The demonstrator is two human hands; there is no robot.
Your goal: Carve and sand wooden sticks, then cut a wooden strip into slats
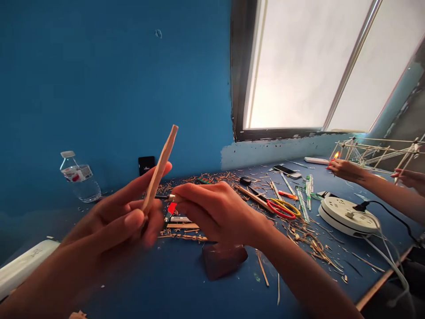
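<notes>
My left hand [122, 210] is closed around a carved wooden stick [162, 166], which tilts up to the right; its sides look whittled and uneven. Closed too, my right hand [215, 208] grips a slim tool [162, 197] with a dark shaft and a bright metal collar. The shaft reaches to the stick's lower part; whether it touches the wood I cannot tell. The tool's handle is hidden inside my fingers. Below my right wrist lies a dark brown sheet [224, 263], and wood shavings [186, 181] are scattered behind both hands.
A water bottle [81, 179] and a phone [146, 165] stand by the blue wall. To the right are scissors [282, 209] and a round power strip [348, 215] with cables. Beyond, a co-worker's hand [341, 167] holds a lit flame near a stick frame [378, 153].
</notes>
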